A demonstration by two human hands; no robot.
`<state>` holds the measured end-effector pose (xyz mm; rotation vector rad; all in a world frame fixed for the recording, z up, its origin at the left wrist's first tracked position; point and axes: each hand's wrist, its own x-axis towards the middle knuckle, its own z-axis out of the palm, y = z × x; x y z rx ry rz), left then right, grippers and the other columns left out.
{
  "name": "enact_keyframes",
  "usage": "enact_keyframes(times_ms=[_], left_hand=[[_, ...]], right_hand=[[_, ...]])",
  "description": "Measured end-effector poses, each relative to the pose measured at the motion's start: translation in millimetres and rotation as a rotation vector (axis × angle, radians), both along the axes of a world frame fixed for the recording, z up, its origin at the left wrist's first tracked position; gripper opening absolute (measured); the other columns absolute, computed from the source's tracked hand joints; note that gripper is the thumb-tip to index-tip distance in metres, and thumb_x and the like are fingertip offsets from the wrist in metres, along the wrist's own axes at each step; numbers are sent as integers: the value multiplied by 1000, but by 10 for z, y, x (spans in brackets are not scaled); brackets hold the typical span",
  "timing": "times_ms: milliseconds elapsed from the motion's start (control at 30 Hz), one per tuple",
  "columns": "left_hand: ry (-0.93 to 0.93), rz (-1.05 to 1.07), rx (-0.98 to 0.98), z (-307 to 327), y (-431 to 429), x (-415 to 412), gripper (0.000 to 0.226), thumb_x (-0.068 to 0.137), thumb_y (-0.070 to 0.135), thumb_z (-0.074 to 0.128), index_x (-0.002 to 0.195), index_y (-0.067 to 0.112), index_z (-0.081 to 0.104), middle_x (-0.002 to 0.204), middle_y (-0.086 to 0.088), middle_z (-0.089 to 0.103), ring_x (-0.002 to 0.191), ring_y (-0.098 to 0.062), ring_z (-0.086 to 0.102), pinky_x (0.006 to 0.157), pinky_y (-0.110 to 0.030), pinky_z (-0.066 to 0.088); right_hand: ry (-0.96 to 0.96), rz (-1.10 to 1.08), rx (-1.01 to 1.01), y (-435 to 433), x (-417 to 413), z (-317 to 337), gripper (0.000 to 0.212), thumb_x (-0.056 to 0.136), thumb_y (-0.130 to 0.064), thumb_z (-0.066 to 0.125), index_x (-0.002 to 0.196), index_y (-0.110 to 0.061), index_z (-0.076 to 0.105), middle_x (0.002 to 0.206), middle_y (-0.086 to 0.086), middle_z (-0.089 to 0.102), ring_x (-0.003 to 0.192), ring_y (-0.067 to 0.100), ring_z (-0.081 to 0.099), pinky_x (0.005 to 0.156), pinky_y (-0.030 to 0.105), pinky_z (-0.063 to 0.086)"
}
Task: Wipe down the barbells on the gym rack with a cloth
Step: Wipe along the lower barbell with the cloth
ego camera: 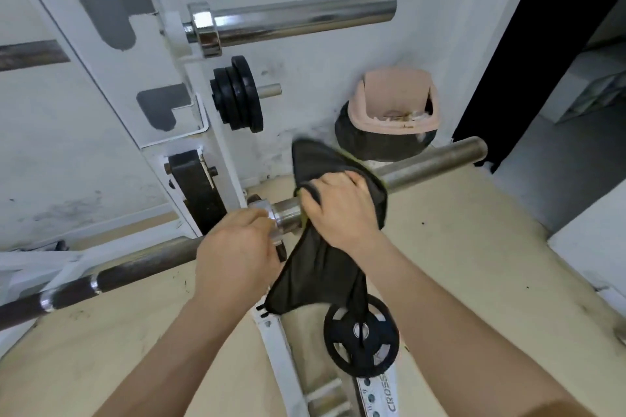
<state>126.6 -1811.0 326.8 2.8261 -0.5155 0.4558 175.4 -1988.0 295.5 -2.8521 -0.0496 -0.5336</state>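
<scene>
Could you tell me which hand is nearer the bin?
Right. The right hand grips the cloth in front of the bin; the left hand holds the bar further left.

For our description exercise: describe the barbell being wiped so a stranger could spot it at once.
Find the white rack. Two long bars jut rightward; take the lower barbell. Unlike the bare upper barbell, it has a dark cloth gripped round it by the right hand.

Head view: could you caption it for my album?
Right hand wraps a dark cloth around the lower barbell while the left hand grips its collar.
</scene>
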Motion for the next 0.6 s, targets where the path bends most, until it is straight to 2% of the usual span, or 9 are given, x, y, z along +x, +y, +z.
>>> enact_keyframes(times_ms=[100, 200, 267, 333, 367, 433, 500, 533, 600], left_hand=[[0, 35, 17, 8, -169, 128, 17, 85, 18, 56, 93, 12, 70, 88, -3, 58, 82, -24, 54, 57, -33, 48], [22, 88, 0, -58, -268, 262, 21, 91, 25, 51, 103, 13, 64, 92, -2, 47, 78, -19, 47, 53, -31, 42], [62, 121, -47, -95, -288, 308, 25, 95, 25, 46, 109, 13, 63, 97, -3, 47, 71, -17, 45, 52, -29, 40], [107, 122, -98, -107, -279, 340, 29, 96, 23, 44, 117, 12, 60, 106, -7, 49, 66, -19, 47, 55, -28, 38], [131, 114, -130, -98, -266, 347, 31, 96, 23, 42, 120, 12, 58, 110, -9, 51, 68, -22, 50, 57, -29, 39], [158, 87, -227, -89, -214, 343, 34, 92, 20, 43, 122, 10, 55, 115, -10, 53, 81, -29, 59, 63, -32, 45], [189, 66, -287, -82, -157, 318, 40, 88, 10, 50, 128, 12, 51, 120, -9, 54, 95, -30, 59, 74, -36, 48], [189, 47, -280, -84, -139, 296, 42, 88, 7, 52, 130, 12, 50, 121, -8, 54, 97, -29, 59, 76, -38, 49], [150, 29, -238, -92, -134, 267, 39, 91, 7, 50, 129, 11, 52, 119, -9, 57, 95, -29, 61, 76, -37, 50]], right_hand=[[27, -74, -57, -420, 134, 83, 43, 92, -42, 35, 71, -19, 64, 77, 4, 65, 84, 25, 60, 90, 37, 36], [99, -221, -17, -866, 302, 182, 45, 94, -37, 32, 60, -18, 53, 72, 7, 66, 80, 29, 61, 85, 37, 36], [194, -257, -42, -899, 353, 249, 41, 96, -33, 27, 68, -18, 53, 77, 6, 66, 84, 29, 61, 87, 38, 34], [244, -133, -165, -458, 286, 246, 37, 94, -33, 24, 84, -21, 57, 78, 4, 60, 79, 27, 57, 92, 42, 33], [258, -10, -207, -142, 208, 236, 43, 92, -38, 19, 87, -22, 59, 76, 2, 57, 74, 25, 53, 94, 44, 32], [347, 217, -125, 306, 68, 316, 57, 91, -45, 7, 88, -24, 61, 79, -1, 60, 76, 22, 55, 95, 45, 32], [545, 413, 31, 307, 110, 446, 47, 93, -53, 21, 89, -25, 58, 88, -3, 63, 88, 18, 57, 97, 46, 32], [656, 500, 51, 191, 164, 495, 45, 89, -61, 31, 97, -26, 58, 98, -4, 62, 97, 16, 55, 100, 47, 31], [714, 583, -137, -34, 223, 518, 68, 75, -72, 51, 126, -28, 46, 123, -4, 51, 119, 17, 45, 106, 49, 26]])
